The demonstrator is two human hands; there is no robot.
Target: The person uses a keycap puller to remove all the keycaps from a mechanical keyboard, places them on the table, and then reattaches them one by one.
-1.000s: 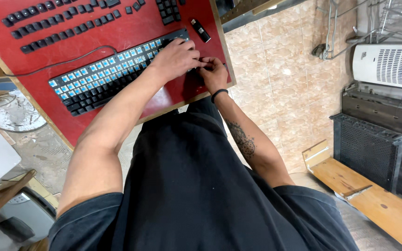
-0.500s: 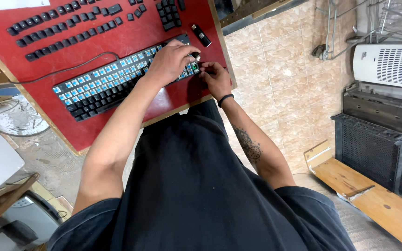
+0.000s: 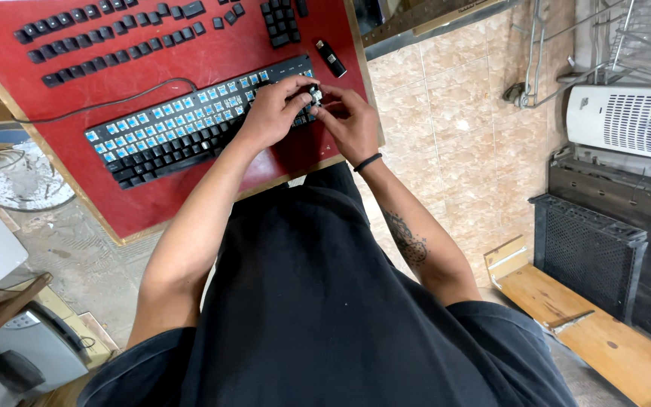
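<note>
A red-topped table (image 3: 190, 196) carries a black keyboard (image 3: 182, 128). Loose black keycaps (image 3: 107, 34) lie in rows beyond the keyboard. A small black tool (image 3: 331, 58) rests just beside the keyboard's right end.

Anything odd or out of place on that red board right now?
The keyboard lies askew with most keycaps off, blue switches bare. The removed black keycaps sit in rows above it. Both hands, left hand and right hand, meet at its right end. Nothing spilled.
</note>
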